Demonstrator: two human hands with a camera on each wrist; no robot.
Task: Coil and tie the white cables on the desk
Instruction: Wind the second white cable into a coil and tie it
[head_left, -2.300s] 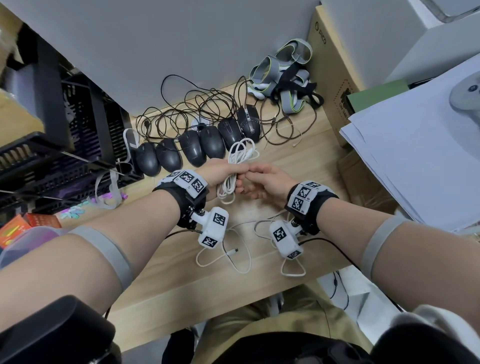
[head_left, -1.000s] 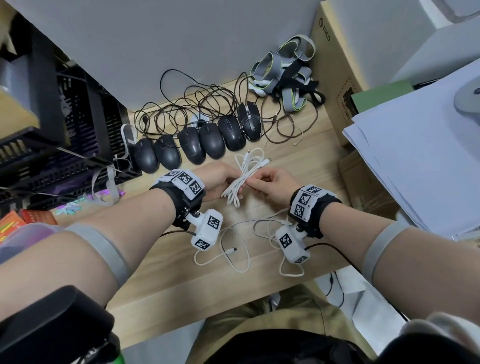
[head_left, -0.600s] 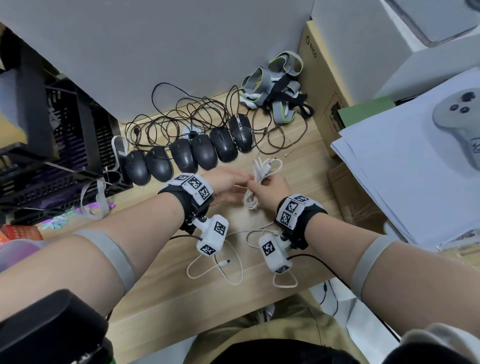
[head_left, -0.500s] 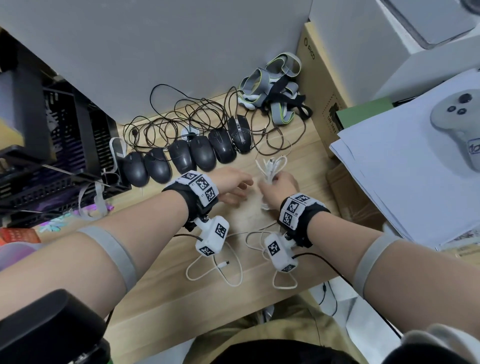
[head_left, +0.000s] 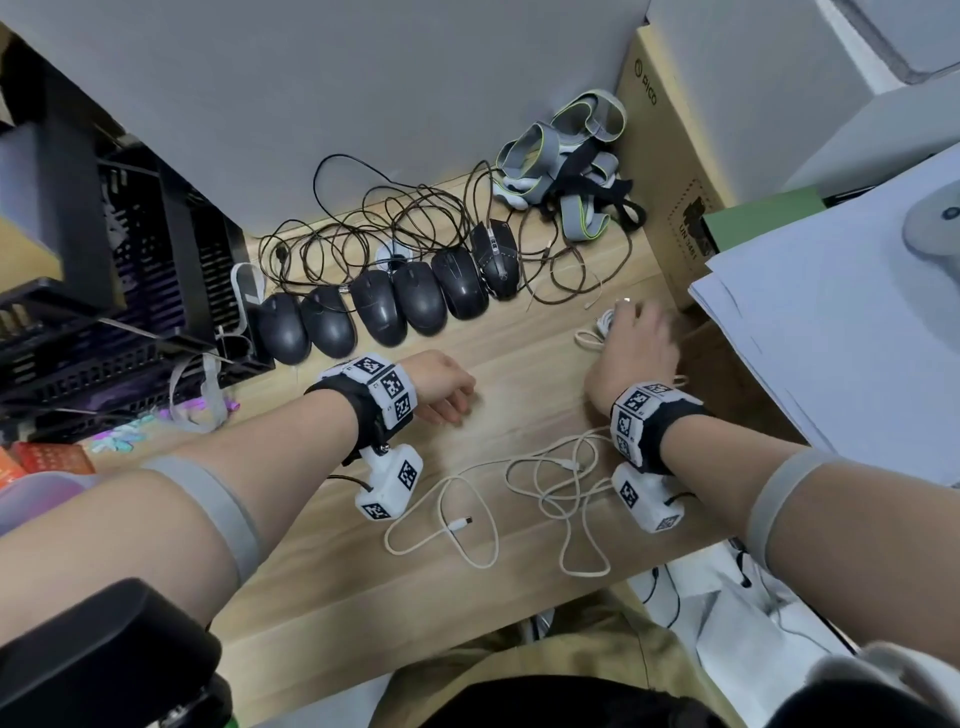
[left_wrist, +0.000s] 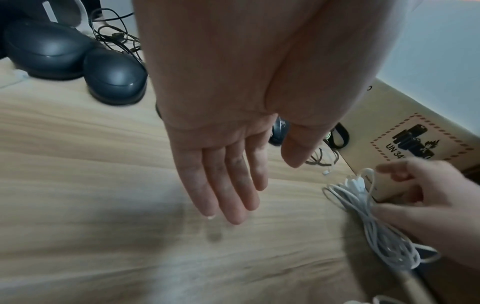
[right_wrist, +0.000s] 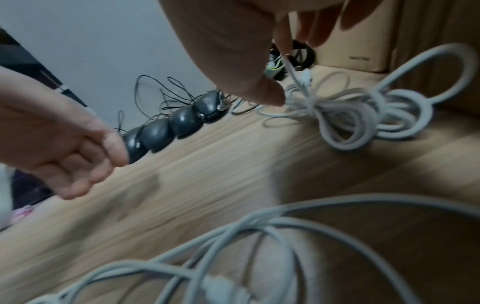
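Note:
A coiled, tied white cable bundle (head_left: 597, 332) (left_wrist: 371, 222) (right_wrist: 363, 111) lies on the wooden desk (head_left: 519, 374) beside the cardboard box. My right hand (head_left: 634, 348) (left_wrist: 428, 201) (right_wrist: 233, 41) hovers over it with fingers spread apart; one fingertip touches a strand, and no grip shows. My left hand (head_left: 441, 387) (left_wrist: 233, 185) (right_wrist: 64, 148) hangs over bare desk to the left, fingers relaxed, holding nothing. Two loose white cables (head_left: 447, 519) (head_left: 561, 483) (right_wrist: 259, 226) sprawl along the near edge between my wrists.
A row of several black mice (head_left: 410, 301) with tangled black cords (head_left: 374, 223) lines the back. Grey straps (head_left: 571, 156) and a cardboard box (head_left: 670, 182) stand at the back right, a paper stack (head_left: 831, 322) at right, black crates (head_left: 104, 291) at left.
Both hands held the bundle mid-desk. The right hand then carried it right to the box and loosened its hold; the left let go and drew back.

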